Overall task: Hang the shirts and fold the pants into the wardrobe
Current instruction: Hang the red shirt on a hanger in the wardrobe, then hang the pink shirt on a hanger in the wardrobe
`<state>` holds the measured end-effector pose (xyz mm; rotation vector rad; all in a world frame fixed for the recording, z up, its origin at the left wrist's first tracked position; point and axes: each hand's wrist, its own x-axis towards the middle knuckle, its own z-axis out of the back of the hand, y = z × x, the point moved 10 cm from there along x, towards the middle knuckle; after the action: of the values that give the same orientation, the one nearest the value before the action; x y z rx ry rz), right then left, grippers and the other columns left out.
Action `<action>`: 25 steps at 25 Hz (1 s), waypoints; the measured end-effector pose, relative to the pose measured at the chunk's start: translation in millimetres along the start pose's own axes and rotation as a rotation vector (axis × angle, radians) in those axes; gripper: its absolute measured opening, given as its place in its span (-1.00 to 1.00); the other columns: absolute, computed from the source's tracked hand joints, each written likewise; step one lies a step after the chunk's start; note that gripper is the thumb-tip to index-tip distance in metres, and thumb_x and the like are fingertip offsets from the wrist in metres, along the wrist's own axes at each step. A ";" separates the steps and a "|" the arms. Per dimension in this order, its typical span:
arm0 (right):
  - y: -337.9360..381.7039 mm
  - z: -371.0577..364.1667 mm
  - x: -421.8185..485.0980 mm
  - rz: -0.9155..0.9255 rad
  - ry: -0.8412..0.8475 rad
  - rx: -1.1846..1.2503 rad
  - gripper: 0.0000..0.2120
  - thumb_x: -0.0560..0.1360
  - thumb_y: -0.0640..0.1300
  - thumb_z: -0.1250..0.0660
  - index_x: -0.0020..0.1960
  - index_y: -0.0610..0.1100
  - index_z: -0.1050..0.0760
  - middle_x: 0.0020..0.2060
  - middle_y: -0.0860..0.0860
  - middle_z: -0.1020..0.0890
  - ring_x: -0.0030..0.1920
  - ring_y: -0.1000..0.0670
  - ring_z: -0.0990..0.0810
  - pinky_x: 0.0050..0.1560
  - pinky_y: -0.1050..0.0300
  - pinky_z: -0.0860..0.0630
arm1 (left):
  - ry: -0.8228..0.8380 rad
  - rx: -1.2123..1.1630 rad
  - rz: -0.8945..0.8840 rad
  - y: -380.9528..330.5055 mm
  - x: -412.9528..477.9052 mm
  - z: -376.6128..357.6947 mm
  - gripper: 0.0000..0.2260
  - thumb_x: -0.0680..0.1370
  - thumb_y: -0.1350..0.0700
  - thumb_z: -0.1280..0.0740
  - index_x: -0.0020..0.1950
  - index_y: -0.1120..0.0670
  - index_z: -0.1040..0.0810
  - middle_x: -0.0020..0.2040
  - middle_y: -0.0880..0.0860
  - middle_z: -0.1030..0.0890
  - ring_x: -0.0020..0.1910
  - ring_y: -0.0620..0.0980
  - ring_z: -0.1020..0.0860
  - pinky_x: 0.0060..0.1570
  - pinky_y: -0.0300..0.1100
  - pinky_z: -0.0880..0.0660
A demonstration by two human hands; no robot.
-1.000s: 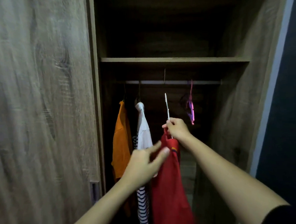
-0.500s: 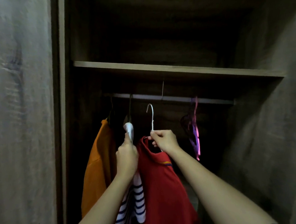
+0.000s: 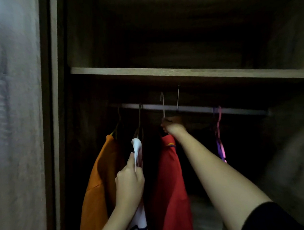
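right hand (image 3: 173,127) clasps the red shirt's (image 3: 169,176) white hanger (image 3: 163,107) up by the rail (image 3: 236,110), left hand (image 3: 130,182) curled round the striped shirt (image 3: 137,147).

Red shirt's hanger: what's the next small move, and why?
Probably lower the hanger hook onto the rail, then release. The right hand grips it below the rail, hook tip above it, red shirt hanging beneath; the left hand pinches the striped shirt aside, leaving a gap.

L hand (image 3: 129,180), R hand (image 3: 173,127): both clenched.
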<state>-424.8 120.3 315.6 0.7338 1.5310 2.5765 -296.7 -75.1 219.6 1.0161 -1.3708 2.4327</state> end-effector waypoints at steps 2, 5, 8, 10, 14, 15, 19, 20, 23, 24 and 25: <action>-21.3 -6.4 3.7 -0.033 0.002 -0.034 -0.62 0.58 -0.17 -0.18 -0.41 -0.06 -0.40 -0.50 0.01 -0.49 -0.50 0.07 -0.40 -0.45 0.22 -0.28 | 0.013 -0.008 -0.022 -3.4 -1.5 -0.4 -0.56 0.54 0.26 -0.19 0.43 0.13 -0.34 -0.27 0.07 -0.62 -0.35 0.00 -0.59 -0.23 -0.08 -0.56; -41.2 -15.0 -4.7 -0.055 0.040 -0.113 -0.66 0.60 -0.14 -0.16 -0.34 -0.09 -0.47 -0.38 -0.08 -0.52 -0.41 0.03 -0.43 -0.37 0.17 -0.31 | 0.026 -0.006 -0.033 -9.5 -1.9 1.0 -0.55 0.54 0.25 -0.20 0.45 0.12 -0.32 -0.29 0.01 -0.57 -0.35 -0.05 -0.58 -0.25 -0.18 -0.53; -26.2 -9.1 -15.3 0.008 0.043 -0.375 -0.72 0.57 -0.06 -0.19 0.04 -0.22 -0.57 0.00 -0.21 -0.62 -0.02 -0.11 -0.60 -0.09 0.16 -0.44 | 0.050 0.013 -0.032 -12.5 -2.2 -0.1 -0.55 0.54 0.22 -0.21 0.45 0.13 -0.31 -0.26 0.07 -0.60 -0.31 0.00 -0.60 -0.22 -0.11 -0.55; -18.7 -0.4 -28.3 0.010 0.006 -0.573 -0.68 0.50 0.00 -0.26 0.15 -0.18 -0.54 0.10 -0.17 -0.60 0.13 -0.15 -0.57 -0.05 0.16 -0.45 | 0.067 0.016 -0.048 -16.1 -4.4 -3.3 -0.55 0.56 0.19 -0.21 0.46 0.12 -0.30 -0.29 0.05 -0.58 -0.35 0.00 -0.58 -0.28 -0.11 -0.52; -22.8 3.1 -42.6 0.024 -0.024 -0.639 -0.72 0.49 -0.04 -0.33 0.11 -0.18 -0.57 0.08 -0.16 -0.61 0.12 -0.14 -0.58 -0.10 0.18 -0.44 | 0.081 0.042 -0.059 -20.6 -7.3 -12.5 -0.56 0.58 0.17 -0.18 0.47 0.12 -0.27 -0.33 0.00 -0.53 -0.37 -0.03 -0.56 -0.30 -0.15 -0.49; -21.4 2.7 -45.6 0.039 -0.025 -0.631 -0.73 0.50 -0.04 -0.32 0.10 -0.19 -0.56 0.07 -0.17 -0.61 0.11 -0.14 -0.58 -0.13 0.19 -0.41 | 0.082 0.048 -0.059 -20.1 -6.3 -13.5 -0.57 0.59 0.16 -0.18 0.47 0.13 -0.27 -0.33 -0.02 -0.52 -0.37 -0.04 -0.55 -0.30 -0.16 -0.50; 2.7 16.8 -72.8 0.139 -0.136 -0.593 -0.72 0.54 -0.04 -0.23 0.05 -0.20 -0.59 -0.01 -0.21 -0.63 0.05 -0.20 -0.59 -0.05 0.11 -0.50 | 0.078 0.026 -0.124 -30.7 -13.8 -1.7 -0.55 0.59 0.06 -0.20 0.46 0.13 -0.28 -0.30 -0.03 -0.56 -0.32 -0.05 -0.59 -0.35 -0.29 -0.41; 15.6 22.4 -85.6 0.191 -0.188 -0.570 -0.71 0.56 -0.03 -0.21 0.04 -0.18 -0.61 -0.03 -0.22 -0.64 0.04 -0.23 -0.60 -0.03 0.07 -0.51 | 0.045 0.020 -0.143 -32.4 -16.2 10.6 -0.56 0.59 0.04 -0.21 0.45 0.13 -0.30 -0.29 0.00 -0.60 -0.31 -0.04 -0.60 -0.35 -0.32 -0.38; 53.5 28.0 -142.1 0.385 -0.306 -0.433 -0.72 0.56 -0.07 -0.19 0.01 -0.15 -0.64 -0.07 -0.23 -0.66 0.00 -0.27 -0.59 -0.04 0.02 -0.49 | -0.157 0.059 -0.200 -23.0 -31.6 72.1 -0.63 0.57 0.08 -0.21 0.34 0.17 -0.46 -0.30 0.19 -0.65 -0.39 0.04 -0.58 -0.35 -0.29 -0.32; 61.0 23.7 -161.8 0.441 -0.322 -0.365 -0.74 0.55 -0.07 -0.20 -0.01 -0.14 -0.65 -0.10 -0.21 -0.67 -0.02 -0.26 -0.60 -0.08 0.03 -0.48 | -0.207 0.069 -0.207 -16.0 -39.7 94.2 -0.64 0.54 0.11 -0.22 0.30 0.21 -0.51 -0.30 0.23 -0.65 -0.39 0.05 -0.56 -0.35 -0.27 -0.33; 66.1 8.9 -185.7 0.502 -0.318 -0.295 -0.75 0.55 -0.08 -0.21 -0.03 -0.13 -0.65 -0.13 -0.19 -0.68 -0.05 -0.25 -0.60 -0.11 0.04 -0.47 | -0.237 0.093 -0.200 -2.2 -53.7 118.2 -0.65 0.53 0.14 -0.23 0.28 0.23 -0.52 -0.26 0.25 -0.66 -0.27 0.05 -0.55 -0.31 -0.26 -0.34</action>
<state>-244.1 41.7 306.1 1.5545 0.9357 2.7278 -198.8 -160.0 227.9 1.4293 -1.1619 2.3061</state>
